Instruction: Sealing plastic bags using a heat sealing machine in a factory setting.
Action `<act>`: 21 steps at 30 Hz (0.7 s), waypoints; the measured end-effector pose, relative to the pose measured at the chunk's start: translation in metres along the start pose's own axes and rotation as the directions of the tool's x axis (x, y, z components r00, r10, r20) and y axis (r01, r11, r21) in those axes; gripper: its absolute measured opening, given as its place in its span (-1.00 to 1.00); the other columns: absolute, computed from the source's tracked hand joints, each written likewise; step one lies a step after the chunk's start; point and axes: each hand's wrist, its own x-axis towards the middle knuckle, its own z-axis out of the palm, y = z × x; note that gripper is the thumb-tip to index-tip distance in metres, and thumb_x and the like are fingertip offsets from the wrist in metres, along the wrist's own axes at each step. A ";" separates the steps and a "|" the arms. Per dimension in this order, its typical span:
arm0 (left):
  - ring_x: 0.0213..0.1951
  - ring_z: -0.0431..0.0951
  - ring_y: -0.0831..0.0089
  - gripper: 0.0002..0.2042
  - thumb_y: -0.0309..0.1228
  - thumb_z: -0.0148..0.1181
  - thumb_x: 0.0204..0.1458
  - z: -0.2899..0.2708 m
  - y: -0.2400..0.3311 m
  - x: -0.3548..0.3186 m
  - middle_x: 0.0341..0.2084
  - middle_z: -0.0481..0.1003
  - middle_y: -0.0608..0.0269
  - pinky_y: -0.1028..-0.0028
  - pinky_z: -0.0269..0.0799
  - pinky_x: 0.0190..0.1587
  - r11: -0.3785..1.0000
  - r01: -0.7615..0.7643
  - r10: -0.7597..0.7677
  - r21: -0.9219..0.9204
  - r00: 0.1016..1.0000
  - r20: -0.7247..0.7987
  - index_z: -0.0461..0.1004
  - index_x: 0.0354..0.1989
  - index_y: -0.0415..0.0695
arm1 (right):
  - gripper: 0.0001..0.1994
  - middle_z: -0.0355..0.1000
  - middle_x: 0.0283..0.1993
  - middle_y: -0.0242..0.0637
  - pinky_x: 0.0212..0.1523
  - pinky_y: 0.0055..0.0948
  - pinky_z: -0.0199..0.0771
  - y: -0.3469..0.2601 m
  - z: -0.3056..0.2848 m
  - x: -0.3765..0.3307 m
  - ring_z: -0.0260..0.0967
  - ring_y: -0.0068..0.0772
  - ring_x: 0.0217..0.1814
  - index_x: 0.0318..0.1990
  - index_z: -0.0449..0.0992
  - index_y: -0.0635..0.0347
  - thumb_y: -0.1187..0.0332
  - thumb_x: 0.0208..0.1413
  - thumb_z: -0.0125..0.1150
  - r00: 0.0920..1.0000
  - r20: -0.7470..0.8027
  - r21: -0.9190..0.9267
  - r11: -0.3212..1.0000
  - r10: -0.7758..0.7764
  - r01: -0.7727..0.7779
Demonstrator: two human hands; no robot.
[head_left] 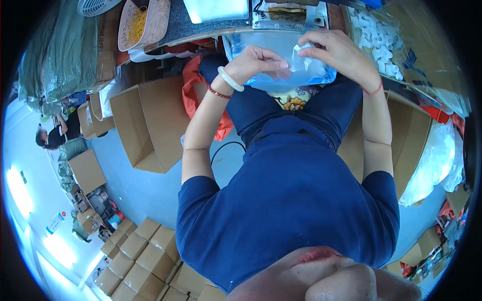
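Note:
My left hand (258, 64) is closed, thumb and forefinger pinching the edge of a clear plastic bag (291, 66). Facing it, my right hand (334, 52) curls its thumb and forefinger round a small white, shiny piece (303, 48) at the bag's upper part. Whether that piece is inside the bag or in front of it I cannot tell. Under both hands, more clear and bluish plastic (271, 84) lies across my lap at the bench's front edge. The left fingers behind the bag show only blurred through it.
A machine with a metal bar (288, 20) stands ahead on the bench. Left of it are a white tray (216, 10) and a basket of yellow bands (143, 25). Many small white pieces (379, 42) fill a box at right. Open cartons (150, 125) flank my legs. Another person (57, 133) is far left.

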 end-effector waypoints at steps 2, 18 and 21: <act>-0.25 0.64 0.34 -0.79 -0.46 0.22 0.13 -0.003 -0.009 0.018 -0.28 0.62 0.09 0.46 0.56 -0.13 0.999 0.012 -0.012 -0.046 1.000 0.000 0.58 -0.13 -0.33 | -0.64 0.52 -0.24 -0.12 -0.17 -0.34 0.42 0.016 0.000 0.005 0.47 -0.09 -0.22 -0.06 0.52 0.24 0.14 0.15 0.19 0.983 -0.179 0.017 0.999 0.036 -0.033; 0.00 0.53 0.21 -0.58 -0.28 0.30 0.06 -0.101 -0.006 0.044 0.09 0.46 0.02 0.28 0.43 -0.03 0.172 -0.041 0.919 0.984 0.365 -0.145 0.45 0.10 -0.10 | -0.63 0.50 0.00 -0.20 -0.13 -0.39 0.44 0.127 0.022 -0.043 0.46 -0.34 -0.19 0.06 0.47 0.15 0.19 0.16 0.25 0.507 -0.835 -0.004 0.919 0.214 -0.394; 0.01 0.52 0.19 -0.71 -0.34 0.30 0.00 -0.116 -0.036 0.031 -0.12 0.58 0.20 0.22 0.36 0.06 -0.209 0.092 0.893 0.974 0.424 0.151 0.55 -0.08 -0.07 | -0.65 0.52 0.00 -0.22 -0.14 -0.48 0.42 0.095 0.013 -0.054 0.44 -0.47 -0.19 0.04 0.51 0.17 0.22 0.15 0.28 0.511 -0.785 0.165 0.913 0.350 -0.372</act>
